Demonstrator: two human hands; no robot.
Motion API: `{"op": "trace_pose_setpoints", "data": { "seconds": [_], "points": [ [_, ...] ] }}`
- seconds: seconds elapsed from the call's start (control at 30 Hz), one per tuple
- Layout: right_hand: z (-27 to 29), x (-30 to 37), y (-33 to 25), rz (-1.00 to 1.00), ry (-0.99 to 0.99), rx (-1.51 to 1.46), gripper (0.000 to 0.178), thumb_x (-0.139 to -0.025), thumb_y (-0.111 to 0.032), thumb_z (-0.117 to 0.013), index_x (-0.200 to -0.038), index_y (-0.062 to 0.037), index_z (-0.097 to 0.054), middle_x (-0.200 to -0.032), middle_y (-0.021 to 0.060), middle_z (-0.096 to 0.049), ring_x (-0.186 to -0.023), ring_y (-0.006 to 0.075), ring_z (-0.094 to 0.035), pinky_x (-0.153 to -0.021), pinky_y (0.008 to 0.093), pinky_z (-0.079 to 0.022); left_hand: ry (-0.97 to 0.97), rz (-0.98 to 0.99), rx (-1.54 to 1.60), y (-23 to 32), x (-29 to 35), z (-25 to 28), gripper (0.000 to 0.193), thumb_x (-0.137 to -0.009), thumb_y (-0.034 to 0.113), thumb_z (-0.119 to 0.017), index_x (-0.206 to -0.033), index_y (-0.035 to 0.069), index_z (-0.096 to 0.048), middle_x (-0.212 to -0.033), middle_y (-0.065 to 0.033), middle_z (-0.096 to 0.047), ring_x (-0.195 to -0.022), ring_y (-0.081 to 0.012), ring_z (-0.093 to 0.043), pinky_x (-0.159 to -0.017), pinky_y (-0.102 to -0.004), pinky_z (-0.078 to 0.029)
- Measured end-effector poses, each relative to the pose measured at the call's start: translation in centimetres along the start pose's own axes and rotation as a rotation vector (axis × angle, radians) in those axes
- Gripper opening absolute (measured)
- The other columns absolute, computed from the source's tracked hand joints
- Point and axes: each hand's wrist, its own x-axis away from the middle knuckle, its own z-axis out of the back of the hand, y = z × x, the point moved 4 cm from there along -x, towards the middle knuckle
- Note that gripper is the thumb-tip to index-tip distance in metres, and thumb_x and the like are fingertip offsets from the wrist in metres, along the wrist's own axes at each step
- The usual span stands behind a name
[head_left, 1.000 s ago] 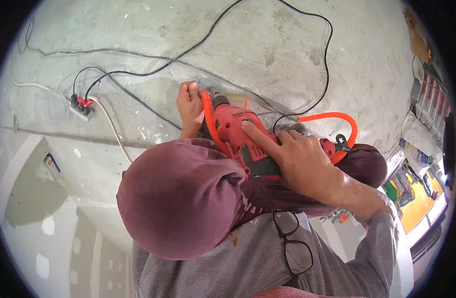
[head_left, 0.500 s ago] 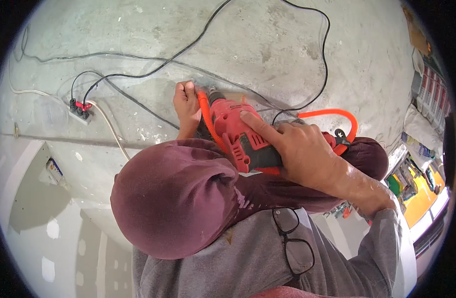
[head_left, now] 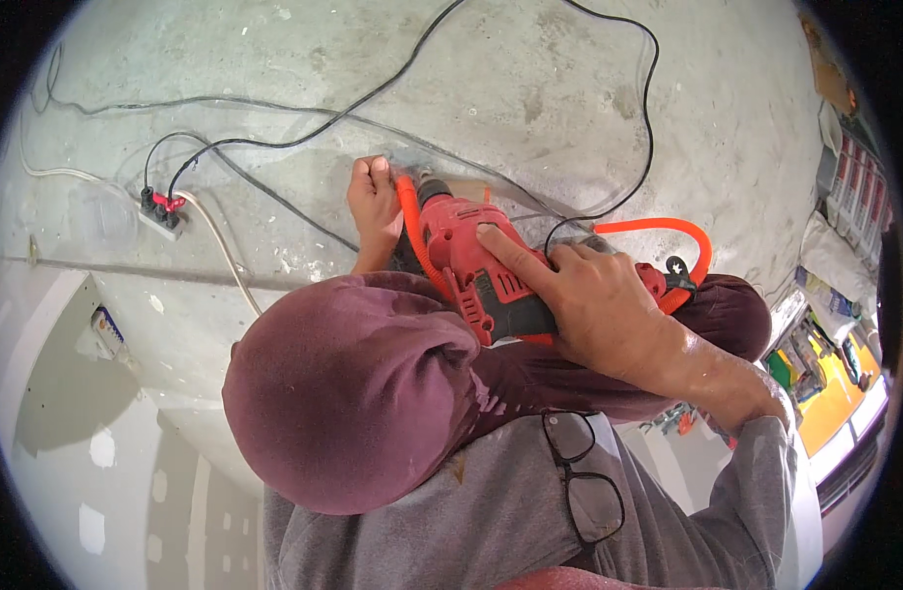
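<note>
My right hand is wrapped round a red and black power drill, its index finger lying along the red body. The drill points up and to the left, and its dark chuck is close to the floor. My left hand is beside the chuck, fingers curled together; what they hold, if anything, is hidden. An orange corrugated hose runs along the drill's left side, between it and my left hand. Near the chuck lies a flat brownish piece, partly covered by the drill.
Black cables loop over the grey concrete floor. A power strip with plugs sits at left. Orange tubing bends behind the drill. My bent knee is close below; eyeglasses hang on my shirt. Tools and packages line the right.
</note>
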Motion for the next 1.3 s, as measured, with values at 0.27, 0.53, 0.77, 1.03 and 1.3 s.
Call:
{"op": "trace_pose_setpoints", "data": {
  "seconds": [0.27, 0.53, 0.77, 1.03, 1.3],
  "points": [
    [-0.2, 0.1, 0.1, 0.006, -0.003, 0.009, 0.108, -0.08, -0.035, -0.087, -0.168, -0.023, -0.027, -0.095, 0.0179, -0.067, -0.09, 0.0358, -0.07, -0.073, 0.0489, -0.055, 0.019, -0.013, 0.001, -1.3, -0.5, 0.4, 0.02, -0.113, 0.02, -0.053, -0.101, 0.004, -0.057, -0.082, 0.0004, -0.056, -0.072, -0.0078, -0.053, -0.064, -0.0276, -0.05],
    [0.4, 0.0, 0.2, 0.034, 0.034, -0.023, 0.092, -0.087, -0.038, -0.08, -0.162, -0.0138, -0.033, -0.083, 0.0193, -0.071, -0.078, 0.038, -0.075, -0.067, 0.049, -0.057, -0.041, 0.033, 0.14, -0.4, 0.0, -0.3, 0.02, -0.113, 0.02, -0.053, -0.101, 0.004, -0.056, -0.081, -0.0003, -0.055, -0.07, -0.0088, -0.053, -0.063, -0.0277, -0.051],
    [0.5, -0.1, 0.2, 0.02, 0.021, -0.004, 0.105, -0.081, -0.039, -0.087, -0.167, -0.0242, -0.03, -0.09, 0.0188, -0.067, -0.085, 0.0371, -0.071, -0.072, 0.049, -0.054, -0.03, 0.032, 0.121, -1.4, -0.5, 0.5, 0.021, -0.113, 0.022, -0.054, -0.101, 0.004, -0.055, -0.081, -0.0011, -0.055, -0.068, -0.0094, -0.053, -0.062, -0.0289, -0.053],
    [-0.6, -0.6, -0.5, 0.211, 0.028, 0.569, 0.085, -0.089, -0.024, -0.073, -0.164, -0.0196, -0.033, -0.088, 0.0167, -0.071, -0.085, 0.0357, -0.074, -0.068, 0.0473, -0.057, 0.028, -0.122, -0.341, -0.7, -0.7, 0.3, 0.024, -0.109, 0.021, -0.059, -0.098, 0.0, -0.063, -0.079, -0.0069, -0.063, -0.067, -0.0126, -0.055, -0.063, -0.0323, -0.049],
    [-0.4, -0.2, 1.8, 0.095, -0.013, 0.163, 0.106, -0.078, -0.016, -0.083, -0.168, -0.0231, -0.028, -0.095, 0.0151, -0.068, -0.09, 0.0363, -0.073, -0.067, 0.0467, -0.056, 0.088, -0.081, -0.28, -2.0, -1.1, 1.3, 0.025, -0.11, 0.022, -0.056, -0.099, 0.001, -0.064, -0.075, -0.0006, -0.058, -0.067, -0.0096, -0.051, -0.061, -0.0304, -0.046]
  ]
}}
